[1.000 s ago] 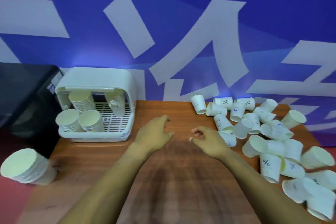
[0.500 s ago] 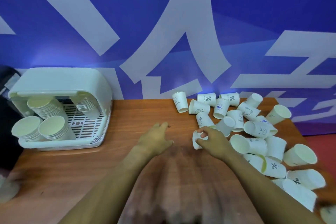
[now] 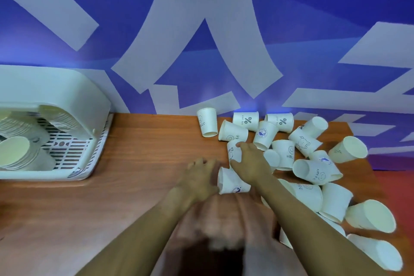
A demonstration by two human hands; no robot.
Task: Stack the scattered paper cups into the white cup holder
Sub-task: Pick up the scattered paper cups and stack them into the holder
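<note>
Several white paper cups (image 3: pixel 313 170) lie scattered on the right half of the wooden table (image 3: pixel 145 152). The white cup holder (image 3: pixel 74 96) stands at the far left with stacks of cups (image 3: pixel 15 152) inside on its slotted tray. My right hand (image 3: pixel 251 161) reaches into the near edge of the pile, its thumb and fingers curled round a cup printed "Be" (image 3: pixel 231 151). My left hand (image 3: pixel 199 177) is beside it and grips the rim end of another cup (image 3: pixel 234 185) lying on its side between both hands. The left hand is blurred.
A blue wall with large white shapes (image 3: pixel 201 51) runs right behind the table. Cups reach the table's right edge (image 3: pixel 369 215), beyond which a red floor (image 3: pixel 394 186) shows. Bare wood lies between the holder and the pile.
The view has swung right, so the holder sits further left. My right hand has let go of its first cup and taken a cup further back. My left hand has closed in on the first cup.
</note>
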